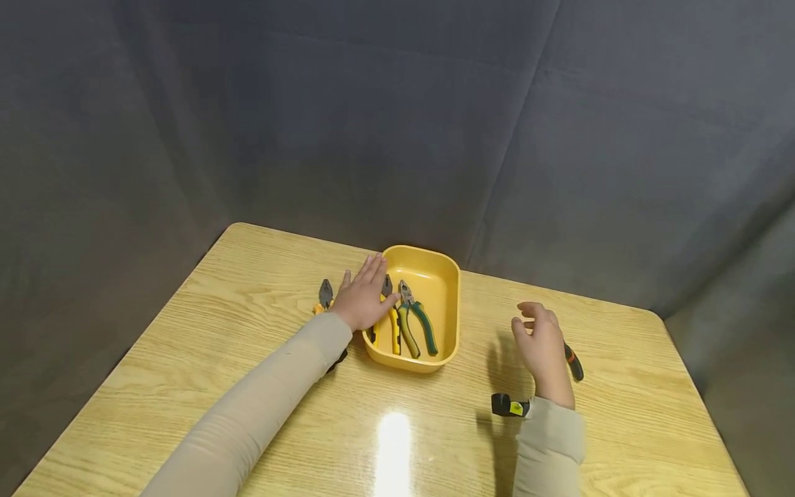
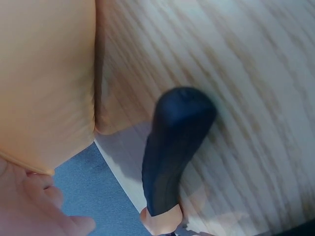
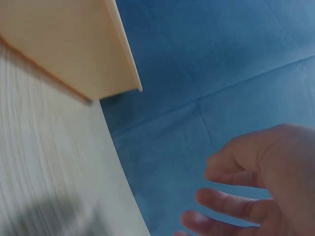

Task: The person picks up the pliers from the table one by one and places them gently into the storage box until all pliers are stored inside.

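Observation:
A yellow plastic bin [image 1: 450, 324] stands near the table's far edge. Inside lie pliers with green-and-yellow handles [image 1: 425, 328] and, partly covered by my left hand, pliers with yellow-and-black handles [image 1: 396, 331]. My left hand [image 1: 363, 297] lies over the bin's left rim, fingers extended; whether it touches the rim cannot be told. Just left of it, pliers with a dark head [image 1: 326, 293] and orange on the handles are on the table, partly hidden by the arm. My right hand [image 1: 542, 345] hovers right of the bin, fingers loosely bent, holding nothing.
A black handle with a red band [image 1: 574, 362] shows beside my right hand, the rest hidden. A small black device [image 1: 509, 405] sits at my right wrist. In the left wrist view a black-and-orange handle [image 2: 174, 147] lies near the bin. Grey curtain [image 1: 373, 138] hangs behind the table.

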{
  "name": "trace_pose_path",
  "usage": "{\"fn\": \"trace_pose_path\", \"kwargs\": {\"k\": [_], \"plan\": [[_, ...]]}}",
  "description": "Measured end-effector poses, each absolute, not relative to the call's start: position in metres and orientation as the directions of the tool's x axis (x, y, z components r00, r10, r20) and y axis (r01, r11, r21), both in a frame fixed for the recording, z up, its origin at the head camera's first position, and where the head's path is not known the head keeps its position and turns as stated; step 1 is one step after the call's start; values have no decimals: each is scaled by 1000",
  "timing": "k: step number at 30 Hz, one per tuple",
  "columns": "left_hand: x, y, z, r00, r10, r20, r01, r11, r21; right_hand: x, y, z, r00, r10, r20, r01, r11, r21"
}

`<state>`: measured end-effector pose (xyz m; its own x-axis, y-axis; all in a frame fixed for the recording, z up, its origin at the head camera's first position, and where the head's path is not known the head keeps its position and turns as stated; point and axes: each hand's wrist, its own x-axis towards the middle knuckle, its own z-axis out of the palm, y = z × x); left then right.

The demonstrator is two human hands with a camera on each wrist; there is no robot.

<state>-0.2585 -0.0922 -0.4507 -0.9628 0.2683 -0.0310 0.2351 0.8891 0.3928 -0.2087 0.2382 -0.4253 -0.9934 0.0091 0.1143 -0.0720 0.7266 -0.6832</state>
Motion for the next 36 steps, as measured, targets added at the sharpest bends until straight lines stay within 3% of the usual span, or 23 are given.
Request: {"fn": "trace_pose_path", "kwargs": {"k": [19,36], "plan": [[-261,-91,-454,-965,262,-27,229,888,399,-208,272,-426,-998,27,54,-14,769,-639],[-256,-90,-449,-964,265,-24,235,889,393,-216,289,-422,-999,-39,6,-36,825,-564]]}}
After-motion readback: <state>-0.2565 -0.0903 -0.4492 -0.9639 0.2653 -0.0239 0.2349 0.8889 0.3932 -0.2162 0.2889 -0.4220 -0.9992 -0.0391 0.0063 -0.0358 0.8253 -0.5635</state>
